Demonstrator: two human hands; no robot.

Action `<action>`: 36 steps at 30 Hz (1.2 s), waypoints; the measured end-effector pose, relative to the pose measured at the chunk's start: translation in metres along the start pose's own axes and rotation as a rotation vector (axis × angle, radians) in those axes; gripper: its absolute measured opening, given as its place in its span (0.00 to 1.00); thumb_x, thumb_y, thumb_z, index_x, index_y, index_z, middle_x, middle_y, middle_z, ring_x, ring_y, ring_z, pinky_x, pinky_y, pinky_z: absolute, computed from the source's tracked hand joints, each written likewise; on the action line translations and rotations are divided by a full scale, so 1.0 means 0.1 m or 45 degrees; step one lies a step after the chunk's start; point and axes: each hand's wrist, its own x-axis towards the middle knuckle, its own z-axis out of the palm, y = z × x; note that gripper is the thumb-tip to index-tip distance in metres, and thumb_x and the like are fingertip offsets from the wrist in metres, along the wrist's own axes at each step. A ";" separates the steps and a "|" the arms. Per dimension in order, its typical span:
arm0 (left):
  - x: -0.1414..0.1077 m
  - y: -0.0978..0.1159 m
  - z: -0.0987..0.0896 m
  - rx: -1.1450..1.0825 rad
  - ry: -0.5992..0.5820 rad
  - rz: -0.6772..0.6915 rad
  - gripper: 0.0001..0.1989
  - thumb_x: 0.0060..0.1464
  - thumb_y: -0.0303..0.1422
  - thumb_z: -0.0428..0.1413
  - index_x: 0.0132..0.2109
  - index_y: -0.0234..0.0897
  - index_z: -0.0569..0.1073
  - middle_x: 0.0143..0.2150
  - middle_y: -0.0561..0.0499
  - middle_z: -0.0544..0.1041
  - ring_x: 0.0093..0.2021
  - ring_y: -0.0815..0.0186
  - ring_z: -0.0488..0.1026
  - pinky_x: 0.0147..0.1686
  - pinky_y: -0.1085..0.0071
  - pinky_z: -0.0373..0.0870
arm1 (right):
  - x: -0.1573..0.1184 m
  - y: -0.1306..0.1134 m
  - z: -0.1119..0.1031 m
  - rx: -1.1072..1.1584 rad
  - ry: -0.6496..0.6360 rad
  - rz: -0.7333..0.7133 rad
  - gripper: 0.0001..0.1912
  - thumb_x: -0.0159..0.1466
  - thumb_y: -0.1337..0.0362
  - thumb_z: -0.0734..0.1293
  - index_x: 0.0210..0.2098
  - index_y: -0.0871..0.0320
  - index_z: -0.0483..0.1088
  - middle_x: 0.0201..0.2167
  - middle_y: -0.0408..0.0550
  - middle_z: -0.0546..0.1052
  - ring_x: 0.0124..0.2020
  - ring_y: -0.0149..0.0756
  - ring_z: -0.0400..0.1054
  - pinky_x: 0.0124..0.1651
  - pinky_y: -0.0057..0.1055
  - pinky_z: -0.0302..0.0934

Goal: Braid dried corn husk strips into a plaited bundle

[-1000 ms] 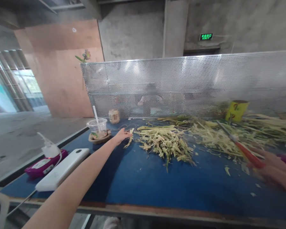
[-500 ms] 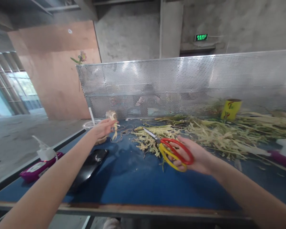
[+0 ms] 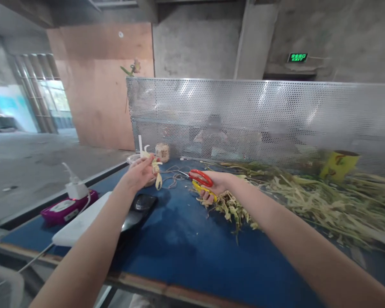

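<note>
My left hand (image 3: 139,174) is closed on a pale, knotted piece of dried husk (image 3: 157,173), pinched in the fingertips with a loop hanging below. My right hand (image 3: 220,183) grips a pair of scissors (image 3: 201,176) with one red and one yellow handle. The blades point left toward the husk piece, apart from it; whether they are spread I cannot tell. Thin twine (image 3: 172,181) lies on the blue tabletop (image 3: 192,256) between the hands. Under my right wrist is a small heap of cut husk scraps (image 3: 233,209). A pale twine spool (image 3: 162,152) stands behind my left hand.
A glossy black object (image 3: 141,211) and a white slab (image 3: 80,224) lie by my left forearm. Further left sits a purple power strip (image 3: 64,208) with a white plug. Long dried husks (image 3: 308,196) cover the right side, near a yellow can (image 3: 340,166). A perforated metal panel (image 3: 192,109) stands behind.
My right hand has brought the scissors left, closer to my left hand. The view has swung left, showing the white slab. My left hand keeps hold of the husk piece.
</note>
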 end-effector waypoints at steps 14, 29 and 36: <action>0.04 -0.11 -0.11 -0.080 -0.035 -0.065 0.08 0.53 0.24 0.49 0.30 0.31 0.72 0.28 0.48 0.73 0.24 0.70 0.69 0.22 0.73 0.66 | 0.22 -0.27 -0.12 -0.190 0.078 0.179 0.27 0.55 0.40 0.56 0.19 0.58 0.54 0.15 0.39 0.57 0.14 0.22 0.49 0.13 0.17 0.46; 0.06 -0.11 -0.16 -0.093 -0.019 -0.039 0.06 0.52 0.26 0.51 0.30 0.30 0.71 0.26 0.49 0.72 0.23 0.70 0.70 0.23 0.72 0.67 | 0.38 -0.28 -0.13 -0.195 0.135 0.078 0.25 0.56 0.41 0.57 0.19 0.57 0.52 0.14 0.38 0.56 0.14 0.22 0.48 0.13 0.18 0.46; 0.07 -0.12 -0.17 -0.073 -0.030 -0.049 0.06 0.52 0.25 0.51 0.28 0.31 0.70 0.29 0.48 0.74 0.24 0.70 0.70 0.24 0.72 0.67 | 0.35 -0.26 -0.17 -0.171 0.106 -0.025 0.26 0.55 0.40 0.56 0.20 0.58 0.54 0.15 0.38 0.57 0.13 0.22 0.49 0.13 0.17 0.45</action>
